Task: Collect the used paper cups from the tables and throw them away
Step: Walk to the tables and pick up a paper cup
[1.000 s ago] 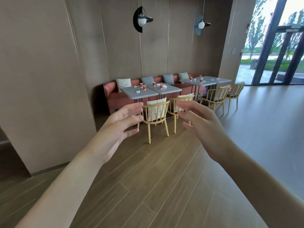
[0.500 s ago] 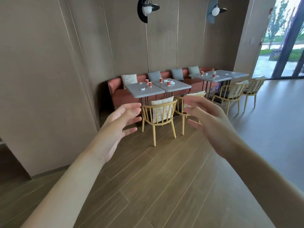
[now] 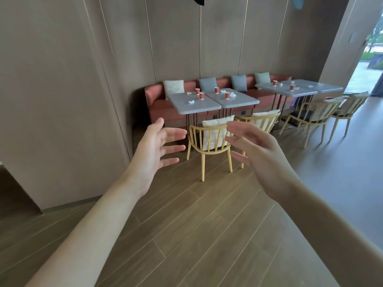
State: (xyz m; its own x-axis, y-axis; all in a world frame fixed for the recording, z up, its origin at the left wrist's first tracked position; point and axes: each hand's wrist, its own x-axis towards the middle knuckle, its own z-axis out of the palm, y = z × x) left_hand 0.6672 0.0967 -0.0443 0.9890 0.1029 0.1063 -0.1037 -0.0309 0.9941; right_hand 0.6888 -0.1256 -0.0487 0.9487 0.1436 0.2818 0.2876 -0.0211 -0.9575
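Observation:
Several red paper cups stand on grey tables ahead. Two cups [image 3: 201, 95] sit on the near left table [image 3: 194, 105], two more [image 3: 227, 95] on the table joined to it. Farther right, a second pair of tables [image 3: 290, 92] carries two cups [image 3: 292, 87]. Crumpled white napkins [image 3: 191, 102] lie among them. My left hand [image 3: 154, 150] and my right hand [image 3: 261, 152] are held out in front of me, palms facing each other, fingers apart, holding nothing. Both are well short of the tables.
Yellow wooden chairs [image 3: 210, 142] with cushions stand on my side of the tables; a salmon bench [image 3: 161, 104] with pillows runs behind. A panelled wall corner [image 3: 83, 121] juts out at left. Wood floor [image 3: 196, 224] lies between; a glass doorway [image 3: 371, 59] is at right.
The view has moved closer to the tables and tilted down; the lamps have left the top edge. Both hands stay raised and empty, fingers spreading slightly.

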